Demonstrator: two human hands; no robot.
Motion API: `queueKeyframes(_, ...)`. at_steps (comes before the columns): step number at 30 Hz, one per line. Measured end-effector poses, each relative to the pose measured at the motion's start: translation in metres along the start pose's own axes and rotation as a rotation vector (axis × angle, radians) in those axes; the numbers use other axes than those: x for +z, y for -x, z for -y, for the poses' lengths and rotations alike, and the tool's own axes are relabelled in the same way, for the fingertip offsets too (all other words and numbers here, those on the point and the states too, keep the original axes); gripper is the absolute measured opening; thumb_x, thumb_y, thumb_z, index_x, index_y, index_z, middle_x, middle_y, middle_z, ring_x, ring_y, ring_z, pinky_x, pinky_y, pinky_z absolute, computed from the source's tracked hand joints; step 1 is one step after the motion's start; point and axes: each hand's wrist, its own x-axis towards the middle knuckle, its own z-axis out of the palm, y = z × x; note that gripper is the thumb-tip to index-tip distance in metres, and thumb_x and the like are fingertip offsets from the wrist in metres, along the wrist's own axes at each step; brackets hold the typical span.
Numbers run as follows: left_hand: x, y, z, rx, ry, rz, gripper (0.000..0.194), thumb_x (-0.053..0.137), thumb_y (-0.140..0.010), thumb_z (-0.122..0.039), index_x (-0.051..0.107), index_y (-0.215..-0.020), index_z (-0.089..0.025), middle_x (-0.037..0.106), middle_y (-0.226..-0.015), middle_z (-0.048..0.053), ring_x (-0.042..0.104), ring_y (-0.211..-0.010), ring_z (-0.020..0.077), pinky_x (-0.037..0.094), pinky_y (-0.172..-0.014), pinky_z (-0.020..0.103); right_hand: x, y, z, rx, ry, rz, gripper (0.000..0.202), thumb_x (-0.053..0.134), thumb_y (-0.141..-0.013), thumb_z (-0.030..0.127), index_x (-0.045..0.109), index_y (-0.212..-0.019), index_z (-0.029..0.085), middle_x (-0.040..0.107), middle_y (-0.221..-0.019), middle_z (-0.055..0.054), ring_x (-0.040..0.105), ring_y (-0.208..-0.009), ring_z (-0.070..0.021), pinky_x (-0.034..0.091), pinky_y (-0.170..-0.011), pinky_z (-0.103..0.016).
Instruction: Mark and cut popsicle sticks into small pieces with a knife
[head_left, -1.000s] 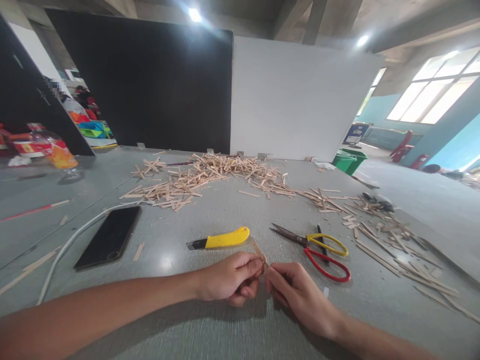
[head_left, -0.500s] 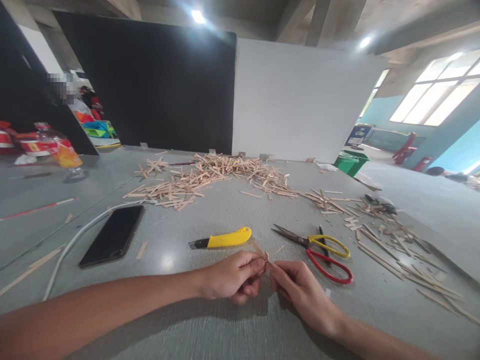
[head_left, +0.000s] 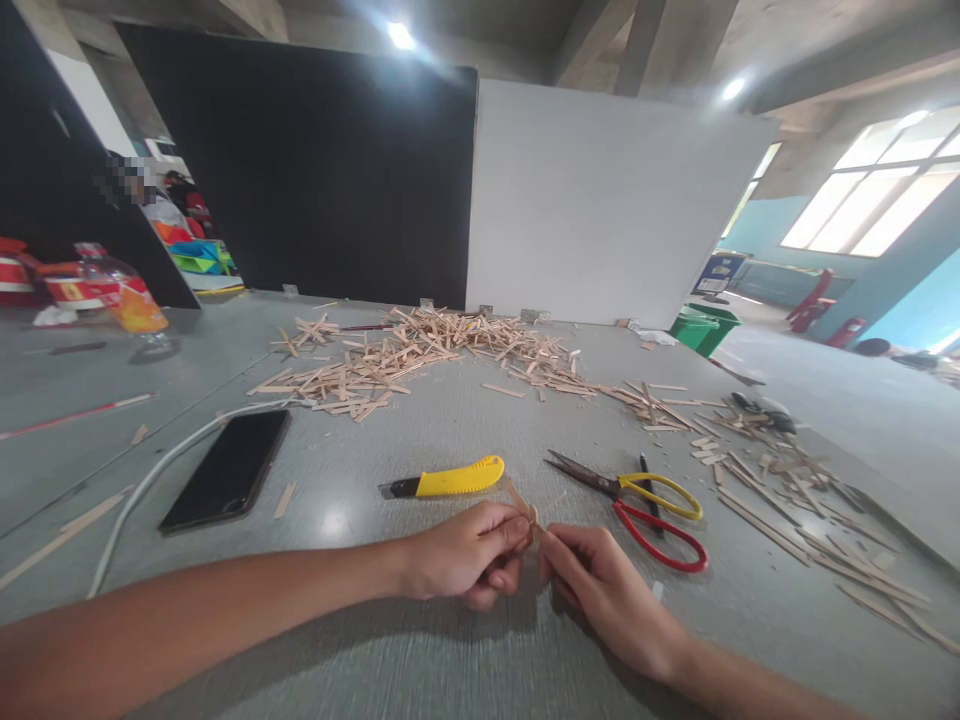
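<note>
Small thin wooden strips, joined or crossed, are held between my two hands above the grey table. My left hand is closed, thumb and finger pinching the strips from the left. From the right my right hand pinches their other side, fingers bent. Just behind my left hand lies a yellow utility knife, its blade end to the left. Scissors with one yellow and one red handle lie open beyond my right hand, over a black pen.
Loose wooden strips are heaped before the black and white panels; more strips lie at right. A phone, a white cable and a bottle are at left.
Both hands keep nearly the same pose around the strips. The whole view has shifted very slightly.
</note>
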Motion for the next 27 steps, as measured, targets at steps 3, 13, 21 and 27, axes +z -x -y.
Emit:
queueKeyframes(3, -0.001, -0.001, 0.0, -0.015, 0.029, 0.006, 0.053, 0.062, -0.091, -0.072, 0.041, -0.084, -0.024, 0.039, -0.056, -0.011, 0.021, -0.041, 0.0051, 0.019, -0.04, 0.019, 0.0, 0.0, -0.001, 0.054, -0.071, -0.035, 0.067, 0.038, -0.097, 0.08, 0.054, -0.072, 0.02, 0.041, -0.056, 0.006, 0.034, -0.048, -0.0102, 0.027, -0.045, -0.024)
queueKeyframes(13, -0.003, -0.001, -0.007, -0.093, 0.119, 0.028, 0.046, 0.059, -0.097, -0.065, 0.044, -0.085, -0.023, 0.043, -0.054, -0.01, 0.018, -0.037, 0.0036, 0.015, -0.039, 0.019, 0.0, 0.001, -0.004, 0.107, -0.155, -0.087, 0.076, 0.04, -0.089, 0.089, 0.062, -0.076, 0.017, 0.046, -0.053, 0.004, 0.037, -0.045, -0.01, 0.029, -0.043, -0.023)
queueKeyframes(21, -0.01, -0.005, -0.011, -0.158, 0.22, 0.079, 0.036, 0.042, -0.108, -0.051, 0.052, -0.089, -0.022, 0.052, -0.049, -0.007, 0.015, -0.029, 0.0049, 0.013, -0.035, 0.02, 0.0, 0.001, 0.002, 0.134, -0.224, -0.147, 0.08, 0.04, -0.085, 0.092, 0.064, -0.076, 0.016, 0.045, -0.053, 0.004, 0.037, -0.045, -0.0102, 0.029, -0.042, -0.023)
queueKeyframes(27, -0.012, -0.005, -0.01, -0.168, 0.257, 0.061, 0.039, 0.038, -0.11, -0.044, 0.059, -0.088, -0.019, 0.058, -0.051, -0.004, 0.016, -0.028, 0.005, 0.013, -0.035, 0.02, -0.003, -0.007, 0.0, -0.029, -0.215, -0.397, 0.06, 0.054, -0.091, 0.078, 0.06, -0.084, 0.019, 0.042, -0.058, 0.007, 0.035, -0.05, -0.01, 0.031, -0.045, -0.022)
